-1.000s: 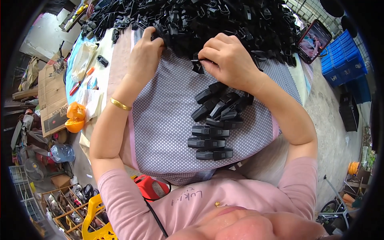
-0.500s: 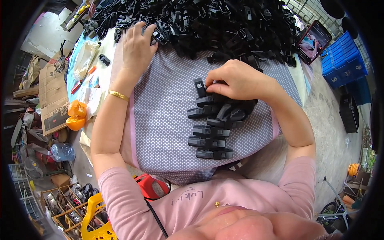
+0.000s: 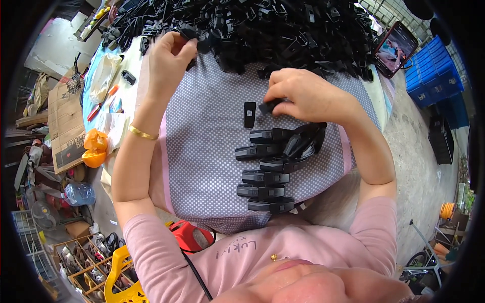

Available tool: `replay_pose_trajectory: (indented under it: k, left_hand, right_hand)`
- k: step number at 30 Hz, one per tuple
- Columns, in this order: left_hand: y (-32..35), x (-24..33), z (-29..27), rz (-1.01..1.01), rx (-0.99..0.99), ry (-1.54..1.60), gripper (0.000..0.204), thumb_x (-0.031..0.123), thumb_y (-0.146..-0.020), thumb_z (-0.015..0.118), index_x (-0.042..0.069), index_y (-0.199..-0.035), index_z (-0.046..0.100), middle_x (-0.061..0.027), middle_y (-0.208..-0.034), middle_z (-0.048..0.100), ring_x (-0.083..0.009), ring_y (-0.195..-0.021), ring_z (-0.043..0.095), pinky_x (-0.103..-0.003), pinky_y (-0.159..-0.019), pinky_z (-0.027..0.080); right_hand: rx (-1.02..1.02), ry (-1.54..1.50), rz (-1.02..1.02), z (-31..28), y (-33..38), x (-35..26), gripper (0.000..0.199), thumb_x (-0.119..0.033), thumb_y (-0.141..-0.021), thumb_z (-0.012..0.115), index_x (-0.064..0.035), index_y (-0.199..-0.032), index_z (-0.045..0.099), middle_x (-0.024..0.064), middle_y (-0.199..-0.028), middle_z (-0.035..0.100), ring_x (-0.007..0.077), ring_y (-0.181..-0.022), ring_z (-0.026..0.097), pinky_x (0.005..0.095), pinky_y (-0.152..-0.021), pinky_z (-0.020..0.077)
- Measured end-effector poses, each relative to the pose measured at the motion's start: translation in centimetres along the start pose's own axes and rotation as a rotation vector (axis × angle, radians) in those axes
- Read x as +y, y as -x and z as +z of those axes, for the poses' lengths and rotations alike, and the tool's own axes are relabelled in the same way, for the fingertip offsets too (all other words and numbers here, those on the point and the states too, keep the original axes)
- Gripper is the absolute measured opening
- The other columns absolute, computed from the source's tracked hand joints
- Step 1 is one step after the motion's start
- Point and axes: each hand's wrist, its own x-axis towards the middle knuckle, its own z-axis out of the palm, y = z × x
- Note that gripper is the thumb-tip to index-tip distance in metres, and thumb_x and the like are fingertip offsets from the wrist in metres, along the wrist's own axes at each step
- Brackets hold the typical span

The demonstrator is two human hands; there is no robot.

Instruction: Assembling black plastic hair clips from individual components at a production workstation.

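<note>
You're wearing a pale pink top (image 3: 323, 242), its short sleeves (image 3: 376, 217) ending just above the elbows. Dark lettering (image 3: 237, 246) is marking the chest. A gold bangle (image 3: 143, 133) is circling your arm behind the left hand (image 3: 168, 60). A tiny gold ornament (image 3: 274, 257), perhaps a pendant, is sitting near your neckline.

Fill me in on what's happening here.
A person works with bare hands over a patterned cloth. The left hand is at the near edge of a large pile of black parts; whether it grips one is hard to tell. The right hand holds a small dark part. Just left of that, a flat black piece lies on the cloth, and a cluster of black parts lies nearer the person.
</note>
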Motion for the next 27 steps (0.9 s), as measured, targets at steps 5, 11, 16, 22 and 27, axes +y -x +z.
replay_pose_trajectory:
  k: [5,11,16,22,27]
  left_hand:
    - [2.1,2.3,0.8,-0.442,-0.366,0.646,0.035,0.006,-0.085,0.064,-0.009,-0.113,0.049,-0.0123,-0.095,0.062,-0.0164,-0.080,0.065,-0.027,-0.075,0.057]
    - [4.0,3.7,2.8,-0.389,-0.495,0.587,0.046,0.002,-0.082,0.067,0.004,-0.125,0.050,-0.0092,-0.105,0.061,-0.0166,-0.086,0.063,-0.027,-0.072,0.056]
    - [5.4,4.9,3.3,0.209,-0.305,-0.277,0.020,0.007,-0.081,0.069,0.008,-0.101,0.069,-0.0097,-0.096,0.060,-0.0231,-0.083,0.062,-0.032,-0.067,0.050]
    - [5.8,6.5,4.1,0.016,-0.507,-0.323,0.029,0.033,-0.091,0.060,0.006,-0.099,0.068,-0.0127,-0.087,0.059,-0.0306,-0.080,0.061,-0.038,-0.072,0.050]
    - [5.1,5.6,3.2,-0.013,-0.524,-0.274,0.026,0.025,-0.084,0.068,0.004,-0.098,0.066,-0.0148,-0.097,0.060,-0.0295,-0.085,0.063,-0.036,-0.074,0.051]
  right_hand:
    - [0.208,0.072,0.023,-0.1,-0.4,0.7,0.025,-0.011,-0.076,0.072,0.0009,-0.098,0.067,0.0092,-0.086,0.062,0.0260,-0.079,0.062,0.0339,-0.070,0.0504]
    - [0.365,-0.019,0.010,0.4,-1.0,1.1,0.026,-0.011,-0.077,0.073,0.0007,-0.099,0.067,0.0093,-0.087,0.063,0.0213,-0.072,0.062,0.0284,-0.063,0.0499]
    - [0.340,0.121,0.115,1.1,-1.1,0.7,0.023,-0.020,-0.081,0.069,-0.0042,-0.098,0.070,0.0097,-0.091,0.065,0.0259,-0.084,0.065,0.0350,-0.073,0.0534]
    - [0.304,0.338,0.203,0.8,-0.6,0.2,0.023,-0.015,-0.080,0.068,-0.0014,-0.098,0.068,0.0098,-0.090,0.064,0.0272,-0.080,0.064,0.0351,-0.070,0.0523]
    - [0.399,0.284,0.157,1.0,-0.7,0.7,0.023,-0.013,-0.079,0.068,-0.0024,-0.099,0.068,0.0090,-0.089,0.063,0.0269,-0.079,0.064,0.0349,-0.071,0.0520]
